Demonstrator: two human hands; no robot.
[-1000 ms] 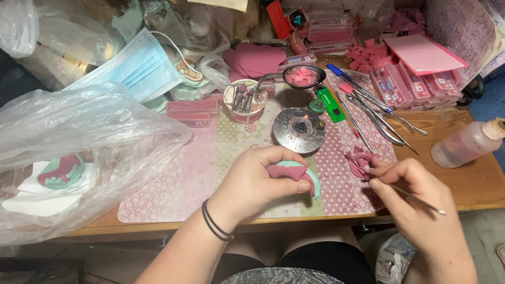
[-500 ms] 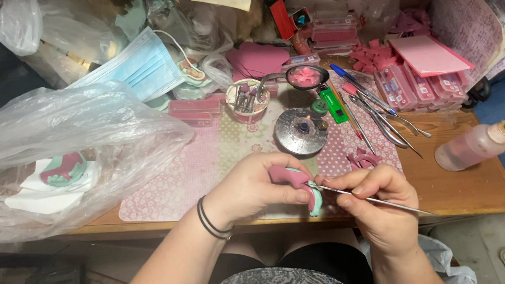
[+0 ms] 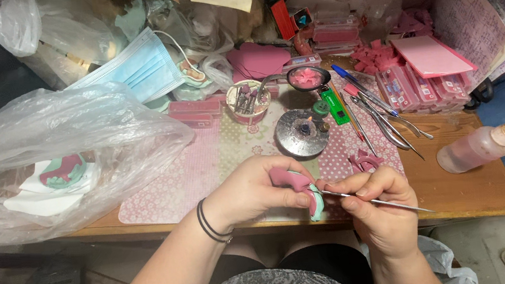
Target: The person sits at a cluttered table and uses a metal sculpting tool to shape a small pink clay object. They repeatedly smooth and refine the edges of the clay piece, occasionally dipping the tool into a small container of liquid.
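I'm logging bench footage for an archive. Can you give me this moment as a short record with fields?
Setting: cluttered wooden workbench with a pink patterned mat
Left hand: grips a pink and pale-green moulded piece
Right hand: pinches a thin metal hand tool, tip at the piece
Behind the hands: round metal burner, small flame visible
Left side: large clear plastic bag, blue face mask
Right side: translucent pinkish bottle lying on its side, metal instruments

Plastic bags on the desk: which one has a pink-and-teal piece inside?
The big clear bag at the left of the desk; a pink-and-teal piece shows through it. The smaller bag at the back corner shows none.
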